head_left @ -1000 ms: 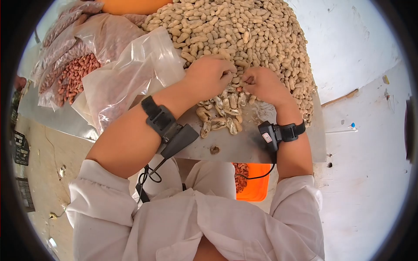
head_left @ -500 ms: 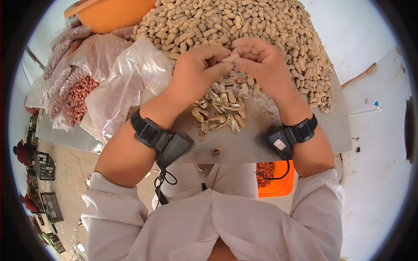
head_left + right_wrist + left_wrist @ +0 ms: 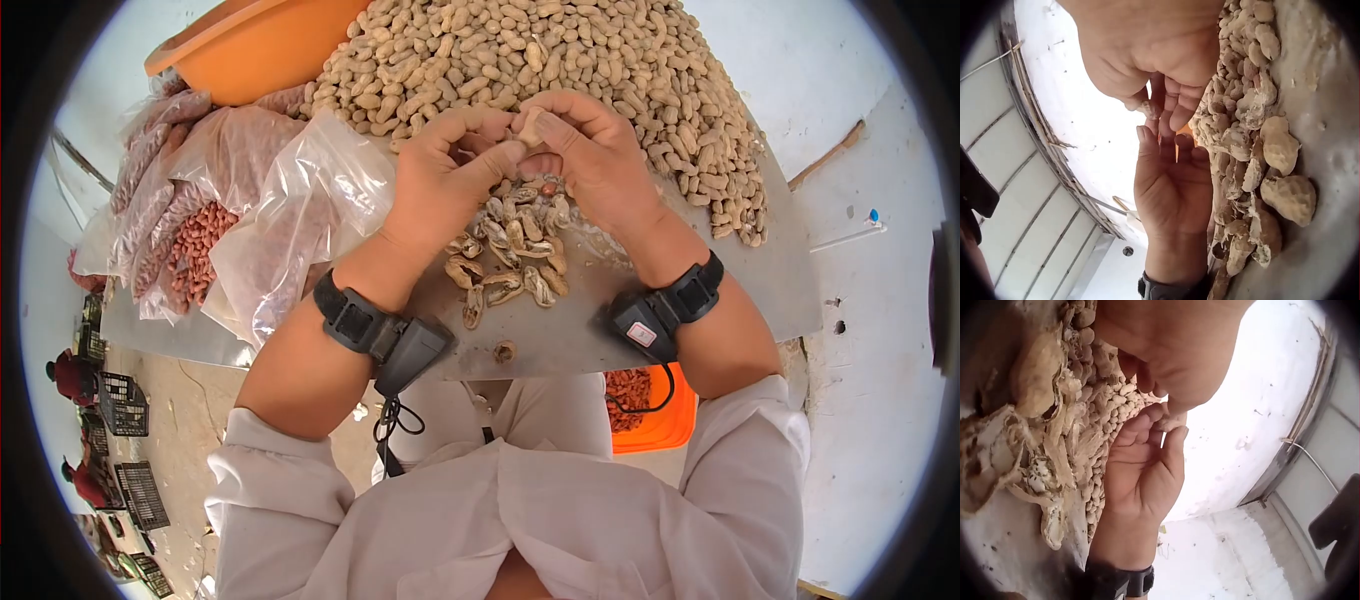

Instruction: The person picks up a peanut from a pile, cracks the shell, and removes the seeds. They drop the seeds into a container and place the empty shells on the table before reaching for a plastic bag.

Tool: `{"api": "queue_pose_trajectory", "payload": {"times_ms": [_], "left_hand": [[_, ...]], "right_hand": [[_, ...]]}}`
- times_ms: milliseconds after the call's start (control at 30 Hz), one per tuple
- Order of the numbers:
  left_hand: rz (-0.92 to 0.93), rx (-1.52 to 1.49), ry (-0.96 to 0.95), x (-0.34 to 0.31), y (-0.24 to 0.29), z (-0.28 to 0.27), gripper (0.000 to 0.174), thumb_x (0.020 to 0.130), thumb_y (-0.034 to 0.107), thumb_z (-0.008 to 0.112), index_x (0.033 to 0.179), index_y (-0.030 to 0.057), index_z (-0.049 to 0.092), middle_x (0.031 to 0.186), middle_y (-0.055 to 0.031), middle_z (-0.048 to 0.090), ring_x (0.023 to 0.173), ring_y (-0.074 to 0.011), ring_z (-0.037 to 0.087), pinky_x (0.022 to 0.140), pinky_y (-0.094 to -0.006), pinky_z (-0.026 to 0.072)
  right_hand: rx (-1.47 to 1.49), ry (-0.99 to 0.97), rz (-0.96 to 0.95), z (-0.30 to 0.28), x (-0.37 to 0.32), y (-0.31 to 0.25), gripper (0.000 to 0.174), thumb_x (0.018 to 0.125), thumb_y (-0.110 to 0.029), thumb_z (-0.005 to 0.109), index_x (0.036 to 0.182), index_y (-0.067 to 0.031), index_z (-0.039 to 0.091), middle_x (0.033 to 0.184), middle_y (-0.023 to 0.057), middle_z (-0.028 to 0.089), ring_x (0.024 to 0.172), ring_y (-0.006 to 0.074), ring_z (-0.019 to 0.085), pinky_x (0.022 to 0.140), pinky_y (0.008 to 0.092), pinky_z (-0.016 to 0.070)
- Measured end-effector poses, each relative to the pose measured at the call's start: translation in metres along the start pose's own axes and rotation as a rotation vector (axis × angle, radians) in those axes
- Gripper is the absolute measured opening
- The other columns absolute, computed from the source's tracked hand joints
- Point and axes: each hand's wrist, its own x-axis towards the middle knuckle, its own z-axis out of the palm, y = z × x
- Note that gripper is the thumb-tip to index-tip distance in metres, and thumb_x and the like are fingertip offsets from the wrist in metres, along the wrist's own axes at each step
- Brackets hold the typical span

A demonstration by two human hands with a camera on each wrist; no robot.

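Both hands meet over the near edge of the peanut heap with one unshelled peanut (image 3: 531, 128) between their fingertips. My right hand (image 3: 600, 160) pinches it between thumb and index finger, the thumb lying along the shell. My left hand (image 3: 445, 175) has its thumb and index fingertips at the peanut's other end, the remaining fingers curled in behind. In the right wrist view, a small end of the peanut (image 3: 1149, 110) shows under the right thumb. Below the hands, split peanut shells (image 3: 515, 235) lie in a loose cluster, with a red kernel (image 3: 548, 188) at its far side.
A large heap of unshelled peanuts (image 3: 600, 60) covers the far part of the metal table (image 3: 570, 345). Left of it are an orange basin (image 3: 260, 55) and plastic bags (image 3: 290, 220) of red kernels. An orange tub (image 3: 665, 415) of reddish material stands below the table edge.
A second ago the hands were apart low beside the shells; they have come together with a peanut between them. Since half a second ago, the right thumb has moved over the peanut.
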Motion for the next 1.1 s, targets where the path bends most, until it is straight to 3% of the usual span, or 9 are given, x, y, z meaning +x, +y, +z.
{"api": "queue_pose_trajectory", "payload": {"times_ms": [200,300,400,600,700,1000,1100], "left_hand": [[-0.006,-0.242,-0.123,-0.001,0.010,0.003,0.020,0.087,0.011,0.059,0.104,-0.0003,0.060,0.082,-0.0015,0.062,0.076,-0.0078,0.056,0.064,-0.0212,0.0457],[-0.007,-0.206,-0.155,-0.002,0.014,0.002,0.021,0.087,0.013,0.061,0.103,-0.0002,0.061,0.082,-0.0017,0.062,0.076,-0.0075,0.056,0.065,-0.0216,0.0453],[-0.127,-0.200,-0.118,-0.001,0.006,-0.005,0.020,0.086,0.013,0.061,0.102,-0.0002,0.061,0.081,-0.0020,0.062,0.072,-0.0063,0.055,0.062,-0.0197,0.0447],[-0.207,-0.223,-0.009,0.000,0.009,0.000,0.023,0.087,0.011,0.061,0.106,-0.0016,0.060,0.081,-0.0009,0.060,0.069,-0.0055,0.052,0.062,-0.0176,0.0440],[-0.211,-0.168,-0.020,0.000,0.008,-0.001,0.024,0.087,0.010,0.060,0.107,-0.0025,0.059,0.080,-0.0007,0.060,0.068,-0.0056,0.053,0.061,-0.0178,0.0443],[-0.143,-0.002,-0.052,-0.002,0.009,0.001,0.013,0.087,0.007,0.057,0.094,-0.0031,0.059,0.077,-0.0031,0.062,0.066,-0.0056,0.053,0.058,-0.0191,0.0439],[-0.152,0.008,-0.019,-0.003,0.008,0.003,0.012,0.088,0.009,0.056,0.093,-0.0024,0.059,0.077,-0.0026,0.062,0.066,-0.0056,0.052,0.058,-0.0196,0.0436]], "right_hand": [[0.275,-0.139,0.136,-0.002,-0.003,-0.006,0.022,0.087,-0.010,0.059,0.106,0.0001,0.057,0.093,0.0076,0.062,0.069,0.0125,0.060,0.062,0.0237,0.0513],[0.344,-0.128,0.192,-0.005,-0.001,-0.006,0.023,0.085,-0.009,0.061,0.107,0.0000,0.057,0.093,0.0085,0.062,0.067,0.0129,0.060,0.062,0.0241,0.0516],[0.343,-0.148,0.251,-0.009,0.000,-0.001,0.024,0.084,-0.008,0.062,0.106,0.0005,0.057,0.090,0.0087,0.063,0.067,0.0131,0.061,0.062,0.0232,0.0514],[0.136,-0.073,0.230,0.002,-0.002,-0.004,0.024,0.086,-0.010,0.060,0.106,0.0016,0.059,0.085,0.0078,0.064,0.070,0.0125,0.061,0.062,0.0216,0.0504],[-0.245,-0.057,0.200,0.002,-0.001,-0.006,0.021,0.089,-0.014,0.057,0.103,0.0007,0.061,0.080,0.0040,0.064,0.063,0.0074,0.056,0.055,0.0212,0.0466],[-0.668,-0.084,0.119,0.009,-0.006,-0.012,0.022,0.090,-0.016,0.051,0.099,0.0021,0.060,0.071,0.0031,0.060,0.059,0.0062,0.053,0.053,0.0212,0.0429],[-0.879,-0.010,-0.126,0.011,-0.006,-0.005,0.021,0.084,-0.015,0.050,0.087,0.0037,0.061,0.077,0.0186,0.061,0.067,0.0316,0.061,0.062,0.0375,0.0474]]}}
